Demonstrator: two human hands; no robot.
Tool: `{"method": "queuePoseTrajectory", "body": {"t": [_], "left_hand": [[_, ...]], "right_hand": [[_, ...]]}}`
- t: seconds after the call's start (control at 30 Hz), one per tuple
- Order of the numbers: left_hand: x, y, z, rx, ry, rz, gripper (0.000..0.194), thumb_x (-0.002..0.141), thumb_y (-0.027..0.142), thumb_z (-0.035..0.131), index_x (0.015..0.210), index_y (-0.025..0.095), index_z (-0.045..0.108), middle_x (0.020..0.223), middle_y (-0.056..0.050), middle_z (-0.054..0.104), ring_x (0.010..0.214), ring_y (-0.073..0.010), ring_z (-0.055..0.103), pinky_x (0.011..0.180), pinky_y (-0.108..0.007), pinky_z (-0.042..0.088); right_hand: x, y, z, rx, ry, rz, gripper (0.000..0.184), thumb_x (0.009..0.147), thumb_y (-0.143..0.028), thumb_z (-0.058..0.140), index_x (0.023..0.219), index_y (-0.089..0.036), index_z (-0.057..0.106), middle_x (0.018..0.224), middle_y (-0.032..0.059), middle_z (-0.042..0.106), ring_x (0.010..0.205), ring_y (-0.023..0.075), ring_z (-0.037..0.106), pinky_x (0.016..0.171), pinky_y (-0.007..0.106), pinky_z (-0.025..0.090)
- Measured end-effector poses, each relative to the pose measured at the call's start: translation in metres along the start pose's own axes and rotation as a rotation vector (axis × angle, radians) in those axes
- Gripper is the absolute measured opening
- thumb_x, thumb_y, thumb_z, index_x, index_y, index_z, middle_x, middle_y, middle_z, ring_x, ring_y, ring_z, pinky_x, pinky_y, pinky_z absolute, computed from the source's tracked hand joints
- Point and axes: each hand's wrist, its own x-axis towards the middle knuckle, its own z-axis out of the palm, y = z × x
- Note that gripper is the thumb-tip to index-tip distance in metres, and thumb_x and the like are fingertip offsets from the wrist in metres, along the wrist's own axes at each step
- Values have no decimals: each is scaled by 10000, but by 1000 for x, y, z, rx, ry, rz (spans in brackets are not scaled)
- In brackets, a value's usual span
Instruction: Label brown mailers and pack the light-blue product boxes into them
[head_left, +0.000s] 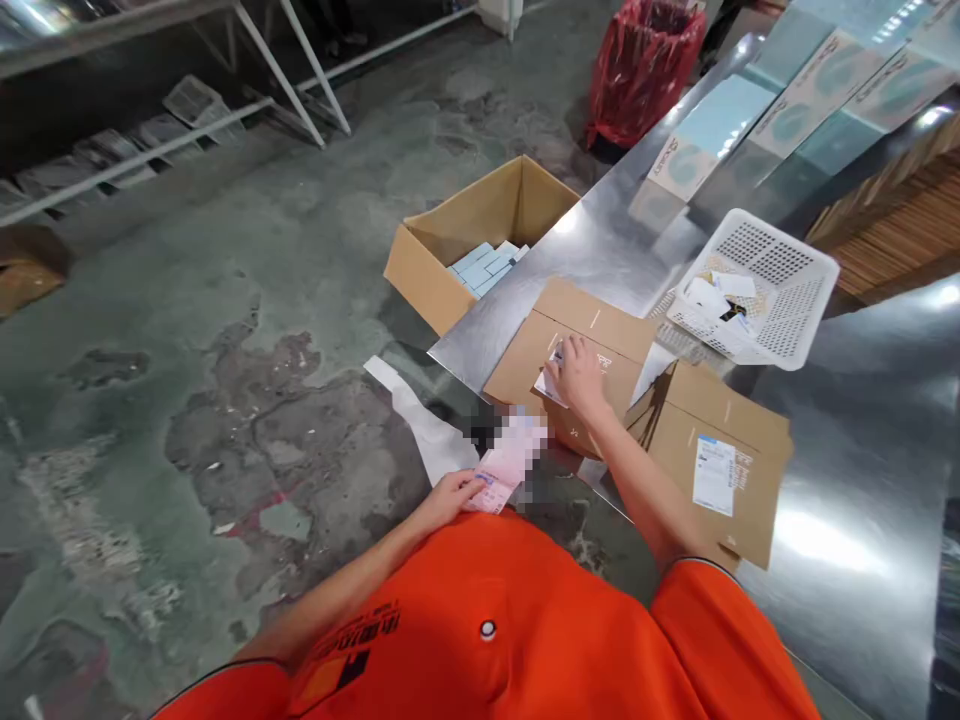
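Steel table [847, 480]; flattened cardboard carton [675, 430]; white plastic basket [780, 270]; printed sheets, probably card [810, 95]

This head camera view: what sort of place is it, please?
It is probably a packing area in a warehouse or small factory. A steel table holds an opened cardboard box with a printed shipping label, and an open carton on the concrete floor contains pale blue packages.

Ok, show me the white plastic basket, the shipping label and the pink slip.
White plastic basket [814, 262]: head view, on its right rim.
Shipping label [714, 476]: head view, on its middle.
Pink slip [499, 478]: head view, on its lower half.
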Motion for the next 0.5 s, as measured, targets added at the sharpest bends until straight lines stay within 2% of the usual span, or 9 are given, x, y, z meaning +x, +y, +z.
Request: {"method": "queuePoseTrajectory", "body": {"t": [0.07,0.13,0.2,0.27,0.3,0.37,0.43,0.5], "left_hand": [[-8,14,-7,79,68,92,390,801,520,601,828,164,759,906,-71,744,867,-228,646,841,-315,498],[3,34,-15,129,183,159,390,827,495,568,886,163,764,960,-79,746,933,-248,655,902,-339,500],[30,54,-24,160,272,237,425,842,486,542,996,151,754,1083,-97,731,1038,-266,648,965,-359,491],[63,71,-31,225,279,343,428,854,470,526,1023,144,746,1265,-119,668,1229,-280,576,1076,-363,426],[77,77,-33,269,262,384,410,860,460,519,979,143,751,1324,-126,637,1314,-282,518,1124,-359,380],[96,85,-36,358,225,414,373,874,426,506,891,145,750,1391,-135,596,1402,-284,435,1169,-359,326],[97,89,-35,457,211,376,344,886,384,497,904,149,747,1463,-138,538,1375,-307,473,1153,-397,358],[86,92,-28,566,215,329,330,892,352,493,957,151,746,1546,-151,438,1306,-344,542,1102,-446,415]], "right_hand": [[-3,-14,18,-3,12,23,636,994,-427,399,1478,-15,366,1551,266,351,1450,384,264,1168,573,154],[-2,-18,26,-7,-2,30,722,983,-489,414,1521,-21,304,1592,269,265,1484,407,179,1171,617,80],[-3,-9,22,28,-62,-29,723,961,-513,453,1529,-84,328,1606,240,252,1494,406,160,1170,625,90],[-12,10,8,80,-69,-14,665,949,-483,473,1509,-136,381,1601,204,287,1492,372,193,1177,586,158],[-21,21,0,96,-20,77,640,945,-454,472,1495,-134,400,1584,203,317,1481,353,230,1175,556,204],[-46,42,-13,120,107,379,622,934,-416,464,1455,-76,435,1499,252,413,1414,344,355,1136,519,306],[-74,53,-18,168,128,618,574,927,-410,450,1357,-38,529,1326,281,553,1265,350,516,1054,501,408],[-98,56,-17,220,67,620,520,932,-414,416,1262,-60,609,1177,250,637,1111,326,613,968,471,481]]}}
